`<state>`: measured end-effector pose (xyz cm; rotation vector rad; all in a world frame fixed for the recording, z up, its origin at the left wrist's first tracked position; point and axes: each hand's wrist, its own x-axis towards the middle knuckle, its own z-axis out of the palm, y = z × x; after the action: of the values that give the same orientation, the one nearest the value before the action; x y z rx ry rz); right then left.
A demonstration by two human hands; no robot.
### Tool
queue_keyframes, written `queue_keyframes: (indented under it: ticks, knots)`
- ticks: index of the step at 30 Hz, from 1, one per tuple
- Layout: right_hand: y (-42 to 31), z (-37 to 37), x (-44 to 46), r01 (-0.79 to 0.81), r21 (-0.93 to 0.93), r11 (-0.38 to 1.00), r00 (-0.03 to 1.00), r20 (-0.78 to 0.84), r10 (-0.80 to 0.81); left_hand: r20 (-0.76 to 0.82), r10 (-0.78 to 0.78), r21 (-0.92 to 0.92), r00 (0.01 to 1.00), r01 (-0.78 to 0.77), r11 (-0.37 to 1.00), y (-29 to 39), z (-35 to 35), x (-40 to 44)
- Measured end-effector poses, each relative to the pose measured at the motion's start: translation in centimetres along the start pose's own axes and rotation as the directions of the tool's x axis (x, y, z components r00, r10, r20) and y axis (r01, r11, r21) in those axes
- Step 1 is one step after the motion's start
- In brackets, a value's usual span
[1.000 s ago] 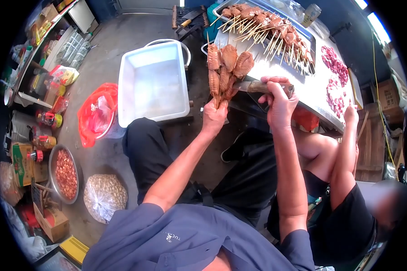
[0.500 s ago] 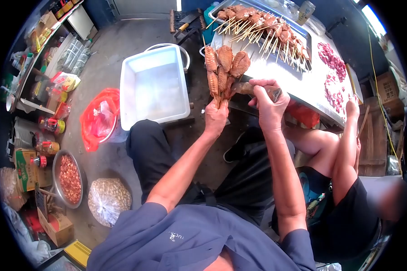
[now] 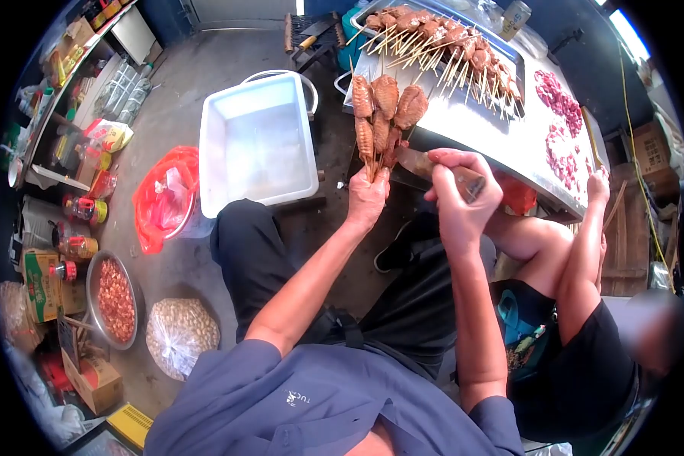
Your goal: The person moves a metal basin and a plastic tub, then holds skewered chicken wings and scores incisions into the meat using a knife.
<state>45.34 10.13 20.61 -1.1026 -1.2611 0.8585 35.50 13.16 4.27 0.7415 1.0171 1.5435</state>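
My left hand is closed around the lower sticks of a bunch of skewers with reddish-brown chicken wings, held upright in front of me. In my right hand is a see-through, brownish, bottle-like thing; its exact kind is hard to make out. Its narrow end points left, close beside the lowest meat on the bunch; whether it touches is unclear. Beyond my hands, a metal tray on the table holds many more skewered wings, their sticks pointing toward me.
Small pieces of raw red meat lie on the white table, with a co-worker's arm at its right edge. A white tub, a red-bagged bucket, a metal bowl and a bag of peanuts stand left.
The bunch of skewers in my left hand has shifted slightly right. My right hand has moved right and down with the bottle-like thing, its narrow end still near the meat.
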Motion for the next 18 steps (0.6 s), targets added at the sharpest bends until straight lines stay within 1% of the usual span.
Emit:
queue_keyframes:
  ticks: [2, 4, 6, 8, 9, 12, 14, 16, 17, 18]
  knots:
    - [2.0, 0.6, 0.7, 0.020, -0.030, 0.999, 1.000, 0.002, -0.020, -0.011, -0.012, 0.046, 1.000, 0.012, 0.999, 0.0, -0.2, 0.2]
    - [3.9, 1.5, 1.4, 0.071, -0.038, 0.997, 0.997, -0.020, -0.072, -0.005, 0.004, 0.021, 1.000, -0.003, 1.000, -0.1, -0.2, 0.4]
    - [5.0, 2.0, 1.8, 0.071, -0.058, 0.996, 0.996, -0.041, -0.073, 0.004, 0.011, -0.007, 1.000, -0.011, 1.000, -0.2, -0.3, 0.3]
    - [5.5, 2.3, 2.1, 0.025, -0.025, 0.999, 0.999, -0.036, -0.026, -0.004, -0.005, -0.007, 1.000, 0.005, 1.000, -0.1, -0.4, 0.4]
    - [5.6, 2.2, 2.0, -0.019, -0.003, 1.000, 0.999, -0.036, 0.019, -0.004, -0.004, -0.006, 1.000, 0.004, 1.000, -0.1, -0.4, 0.4]
    - [4.7, 1.9, 1.3, 0.017, -0.045, 0.999, 0.999, -0.036, -0.019, -0.004, -0.015, -0.020, 1.000, 0.015, 1.000, 0.1, -0.3, 0.3]
    - [3.0, 1.3, 0.0, 0.023, -0.077, 0.997, 0.999, -0.032, -0.026, -0.020, -0.017, 0.012, 1.000, 0.017, 1.000, 0.3, -0.2, 0.2]
    - [1.2, 0.6, -1.3, 0.030, -0.006, 1.000, 0.999, -0.045, -0.030, -0.022, -0.018, -0.005, 1.000, 0.018, 1.000, 0.2, -0.2, 0.3]
    - [0.4, 0.3, -1.8, -0.018, 0.016, 1.000, 0.999, -0.032, 0.019, -0.021, -0.016, -0.019, 1.000, 0.016, 1.000, 0.2, -0.2, 0.3]
    - [0.7, 0.2, -1.8, -0.020, 0.016, 1.000, 0.999, -0.034, 0.020, -0.021, -0.018, -0.019, 1.000, 0.017, 1.000, 0.1, -0.3, 0.3]
